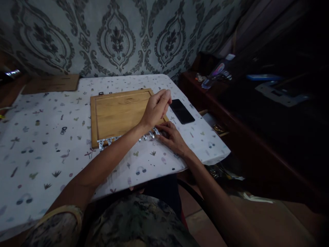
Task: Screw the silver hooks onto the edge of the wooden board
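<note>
A wooden panel (pixel 120 115) with a raised frame lies flat on the table. Along its near edge sits a row of small silver metal clips (pixel 109 141), partly hidden behind my left forearm. My left hand (pixel 156 107) is closed in a fist above the panel's right side; whatever its fingers hold, if anything, is hidden. At the panel's near right corner, the fingers of my right hand (pixel 171 138) close around the last silver metal clip (pixel 156 130) of the row, thumb below it and forefinger above.
A black phone (pixel 182 111) lies right of the panel. Brown cardboard (pixel 51 84) rests at the table's back left. The printed white tablecloth (pixel 72 151) ends near my lap. On the right, a dark cabinet (pixel 190 84) carries a bottle (pixel 218 70), beside an open drawer (pixel 214 123).
</note>
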`<action>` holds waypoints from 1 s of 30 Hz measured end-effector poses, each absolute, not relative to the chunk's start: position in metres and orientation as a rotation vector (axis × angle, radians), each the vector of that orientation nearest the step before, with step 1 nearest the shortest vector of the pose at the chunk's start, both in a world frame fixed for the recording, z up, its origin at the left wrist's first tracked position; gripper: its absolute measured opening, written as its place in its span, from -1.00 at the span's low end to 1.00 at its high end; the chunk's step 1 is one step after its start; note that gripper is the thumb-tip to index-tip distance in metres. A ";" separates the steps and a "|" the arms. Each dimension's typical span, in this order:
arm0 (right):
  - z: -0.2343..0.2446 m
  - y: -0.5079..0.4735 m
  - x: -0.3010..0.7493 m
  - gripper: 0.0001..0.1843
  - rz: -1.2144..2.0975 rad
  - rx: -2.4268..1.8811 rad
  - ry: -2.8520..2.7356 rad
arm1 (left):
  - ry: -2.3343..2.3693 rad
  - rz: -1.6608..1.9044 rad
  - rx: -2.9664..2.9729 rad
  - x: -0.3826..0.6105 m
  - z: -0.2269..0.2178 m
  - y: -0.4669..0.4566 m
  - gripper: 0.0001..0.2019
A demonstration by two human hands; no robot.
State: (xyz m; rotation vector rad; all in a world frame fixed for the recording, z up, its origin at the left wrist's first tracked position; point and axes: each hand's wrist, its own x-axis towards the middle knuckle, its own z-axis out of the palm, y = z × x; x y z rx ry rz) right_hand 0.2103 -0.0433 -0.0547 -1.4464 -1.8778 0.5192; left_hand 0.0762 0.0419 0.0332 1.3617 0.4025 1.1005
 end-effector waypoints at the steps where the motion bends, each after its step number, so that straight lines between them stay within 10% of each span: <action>1: -0.055 -0.043 0.210 -0.44 0.517 -1.447 -1.880 | 0.404 1.081 1.366 0.076 0.034 0.042 -0.55; 30: -0.052 -0.046 0.209 -0.47 0.562 -1.450 -1.850 | 0.411 0.975 1.444 0.091 0.037 0.050 -0.43</action>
